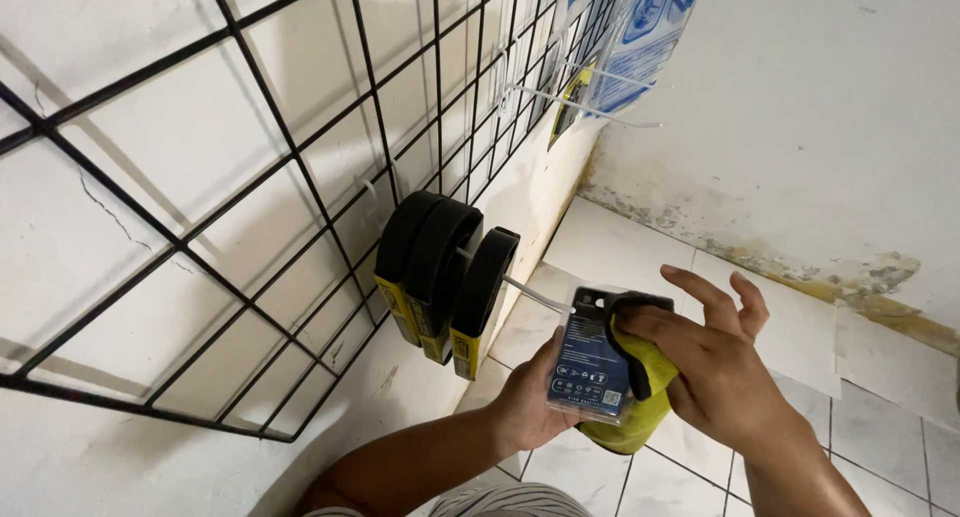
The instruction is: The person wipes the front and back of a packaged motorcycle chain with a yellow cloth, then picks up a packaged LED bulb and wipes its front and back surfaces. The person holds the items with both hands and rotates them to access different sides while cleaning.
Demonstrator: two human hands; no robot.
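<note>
So I had my left hand point(528, 402) wrapped around the bottom of a flat packaged item point(592, 362), dark card with a clear plastic front, fingers curled shut on it from behind and below so it stood more or less upright and tilted a bit toward me. My right hand point(712, 362) was pressing a yellow-green cloth point(640, 397) with a dark edge against the right side of that package. Thumb and a couple of fingers were pinched on the cloth, while the other fingers stuck out loose above it, so not a full fist by any means. Most of the cloth hung below and behind the package.

Just to the left of all that, three black packs with yellow bottoms point(440, 277) hung in a row on a white hook point(535, 295) coming off the black wire grid point(250, 177) on the white wall. The hook's tip ended right near the top of the package I was holding, though I couldn't tell if it touched. Further up the grid, some blue and white packets point(640, 37) dangled on other hooks. White floor tiles point(800, 337) were underneath, with a stained wall base point(850, 267) behind.
</note>
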